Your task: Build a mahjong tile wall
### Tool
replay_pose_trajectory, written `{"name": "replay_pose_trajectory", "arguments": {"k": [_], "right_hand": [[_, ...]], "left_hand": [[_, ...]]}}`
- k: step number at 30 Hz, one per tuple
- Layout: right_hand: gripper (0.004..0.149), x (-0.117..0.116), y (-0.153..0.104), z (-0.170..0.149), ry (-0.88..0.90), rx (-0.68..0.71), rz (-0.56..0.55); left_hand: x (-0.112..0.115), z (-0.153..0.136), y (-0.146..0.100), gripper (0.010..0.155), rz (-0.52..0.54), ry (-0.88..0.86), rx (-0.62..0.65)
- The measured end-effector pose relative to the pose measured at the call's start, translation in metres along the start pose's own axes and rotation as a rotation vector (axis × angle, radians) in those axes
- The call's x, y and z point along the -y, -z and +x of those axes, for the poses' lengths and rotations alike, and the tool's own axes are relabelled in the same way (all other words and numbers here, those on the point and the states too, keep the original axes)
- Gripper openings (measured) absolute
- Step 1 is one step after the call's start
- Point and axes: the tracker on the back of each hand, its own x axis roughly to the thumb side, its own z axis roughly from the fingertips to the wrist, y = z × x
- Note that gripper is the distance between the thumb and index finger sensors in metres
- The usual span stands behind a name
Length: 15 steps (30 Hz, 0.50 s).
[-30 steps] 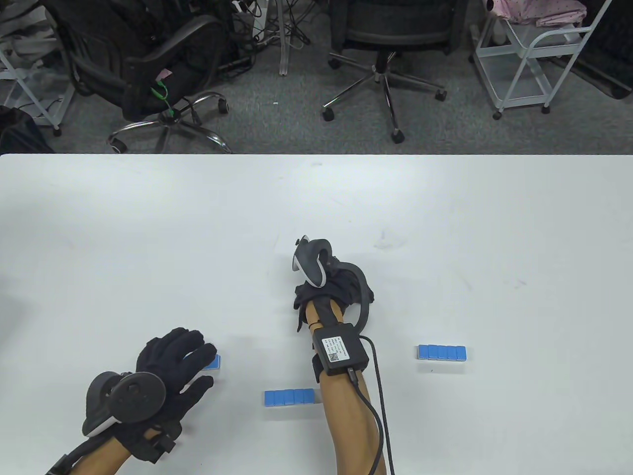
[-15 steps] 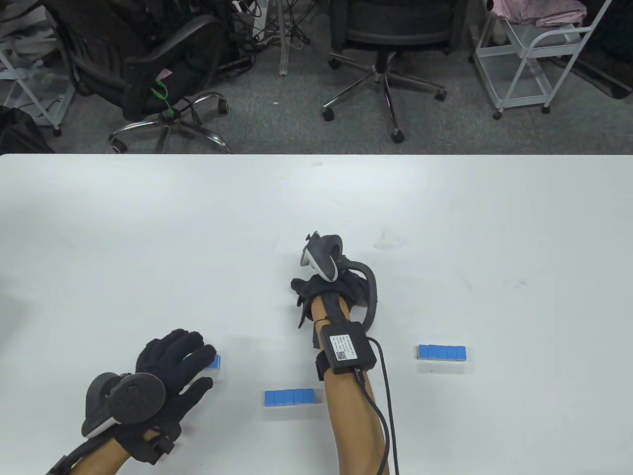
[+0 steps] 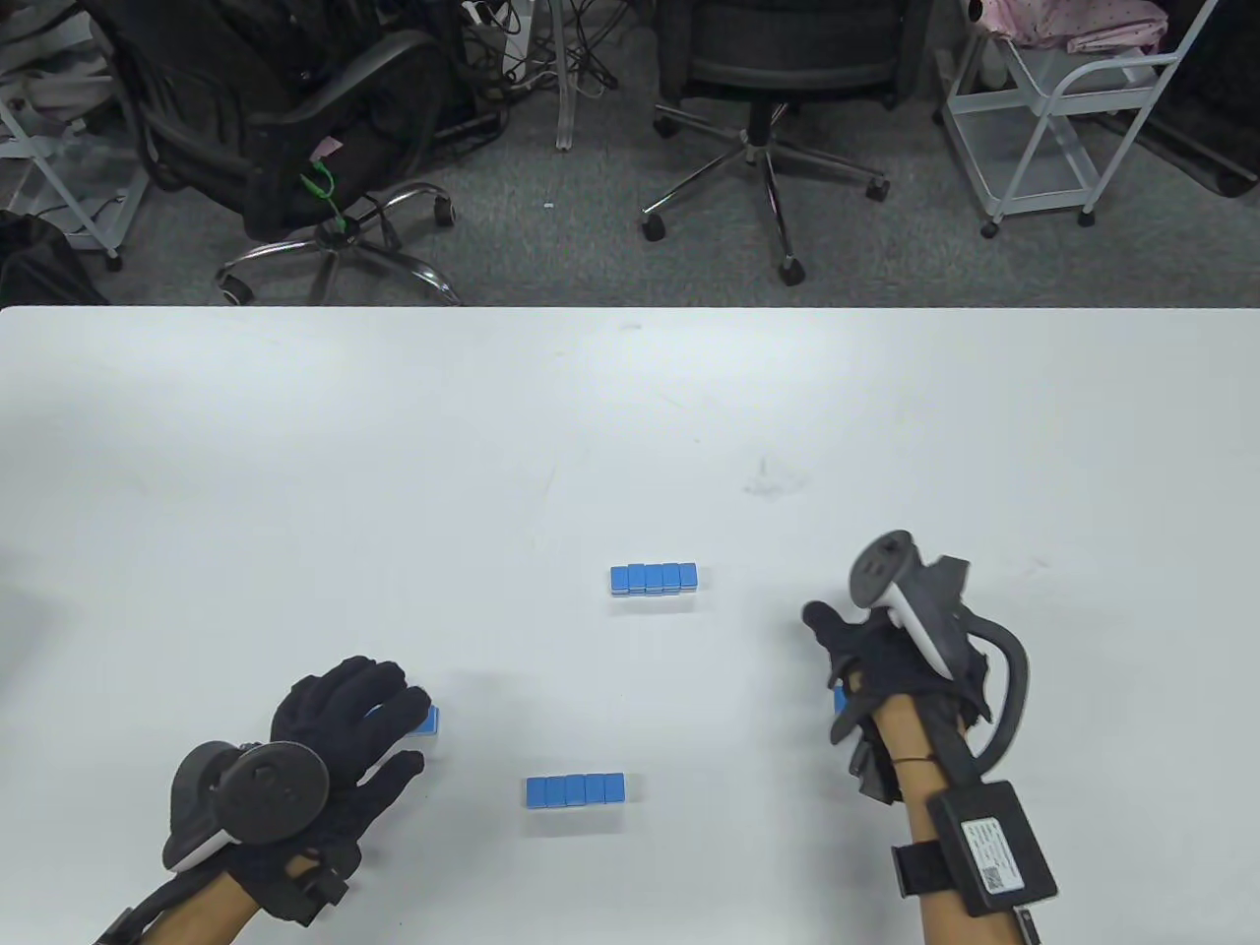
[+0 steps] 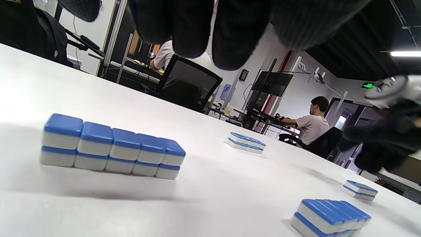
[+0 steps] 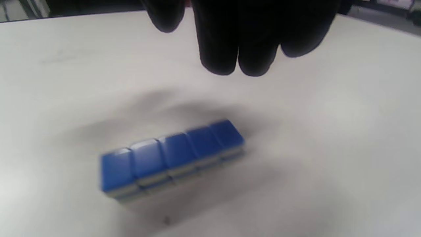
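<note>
Blue-topped white plastic mahjong tiles, stacked two high in short blocks of five, lie in four places on the white table. One block lies directly under the right hand: in the table view only its blue corner shows at the hand's left side. In the right wrist view the gloved fingertips hang above and just behind it without touching, the fingers apart and holding nothing.

The block's long axis runs left to right, across the line of the fingers, so I judge the hand must come down over both ends.

A second block lies ahead and to the left of this hand, and a third lies well to its left.

The left hand rests flat, its fingers spread over a fourth block.
</note>
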Motion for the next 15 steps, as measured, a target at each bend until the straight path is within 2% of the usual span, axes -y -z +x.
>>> {"name": "replay_pose_trajectory", "arguments": {"k": [2, 4, 6, 15], "right_hand": [[0.095, -0.018, 0.013, -0.02, 0.032, -0.008, 0.112], [0.095, -0.031, 0.022, -0.028, 0.084, 0.011, 0.177], [0.095, -0.03, 0.025, -0.026, 0.069, 0.002, 0.126], [0.095, -0.047, 0.03, -0.009, -0.058, 0.035, 0.089]], "left_hand": [[0.0, 0.0, 0.001, 0.061, 0.001, 0.002, 0.002], [0.001, -0.003, 0.001, 0.061, -0.001, -0.011, -0.02], [0.003, -0.007, 0.0, 0.061, -0.016, -0.039, -0.039], [0.003, -0.011, 0.001, 0.061, -0.02, -0.043, -0.057]]}}
